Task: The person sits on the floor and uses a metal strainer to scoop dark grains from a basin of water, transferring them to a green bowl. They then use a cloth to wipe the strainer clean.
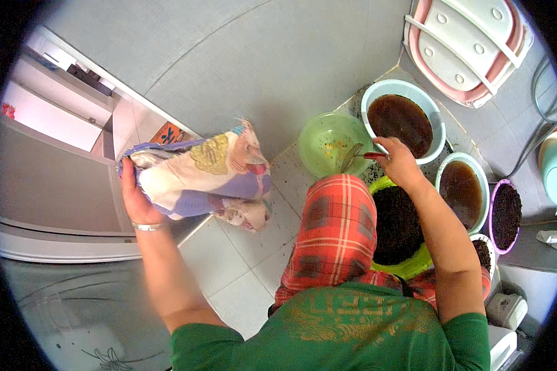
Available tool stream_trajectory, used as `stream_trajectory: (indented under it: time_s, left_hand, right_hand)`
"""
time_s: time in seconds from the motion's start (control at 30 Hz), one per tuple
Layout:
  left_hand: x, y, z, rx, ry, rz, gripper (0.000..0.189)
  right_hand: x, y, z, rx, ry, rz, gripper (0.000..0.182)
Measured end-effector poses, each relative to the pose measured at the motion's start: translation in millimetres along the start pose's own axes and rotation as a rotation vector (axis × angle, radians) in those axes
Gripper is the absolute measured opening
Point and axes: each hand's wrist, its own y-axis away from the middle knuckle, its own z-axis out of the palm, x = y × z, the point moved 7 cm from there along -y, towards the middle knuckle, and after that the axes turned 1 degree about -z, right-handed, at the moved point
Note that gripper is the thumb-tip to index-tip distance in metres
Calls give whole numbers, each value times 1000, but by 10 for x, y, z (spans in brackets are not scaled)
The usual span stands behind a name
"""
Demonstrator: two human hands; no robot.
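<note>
My left hand (139,199), with a silver bracelet at the wrist, grips a folded, colourfully printed sack (204,171) by its near end. The sack's far end is frayed and blurred, and it hangs left of my knee. In my right hand (401,162) is the red handle of a metal spoon (351,158). The spoon's head lies over the near right side of a translucent green bowl (315,139), where yellowish scraps and dark specks show. Below my right forearm stands a lime-green tub (406,266) filled with dark soil (397,222), partly hidden by the arm and my leg.
Dark brown liquid fills a pale blue basin (367,104) and a smaller pale basin (484,181). Soil sits in a purple-rimmed pot (506,213) and a white container (483,252). A folded pink-and-white tub (464,46) leans at the wall. Crumbs dot the tiled floor (278,185).
</note>
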Motion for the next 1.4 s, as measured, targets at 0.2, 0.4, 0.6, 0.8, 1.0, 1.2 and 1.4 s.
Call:
stream_trajectory:
  time_s: [0.2, 0.4, 0.6, 0.8, 1.0, 1.2, 1.4]
  left_hand:
    - [-167, 142, 187, -133, -115, 45, 33]
    - [-314, 219, 403, -198, -296, -2, 39]
    - [-187, 348, 293, -108, -228, 130, 44]
    - [-290, 356, -371, -5, -275, 51, 43]
    - [-649, 411, -635, 122, -1782, -70, 53]
    - [-921, 266, -94, -172, -1064, 84, 63]
    - [-1001, 247, -270, -21, -689, -217, 15]
  right_hand:
    - [-1162, -398, 127, -90, -320, -242, 38]
    - [-2048, -373, 392, 9, -372, -612, 38]
    - [-1606, -415, 1185, -526, 6, -255, 28]
    - [-1284, -538, 1119, -393, -1707, 600, 25]
    - [-1653, -449, 932, -460, -1803, 664, 28]
    - [-2316, -226, 991, -962, -1767, 267, 30]
    - [-1974, -452, 784, -579, -737, -92, 28]
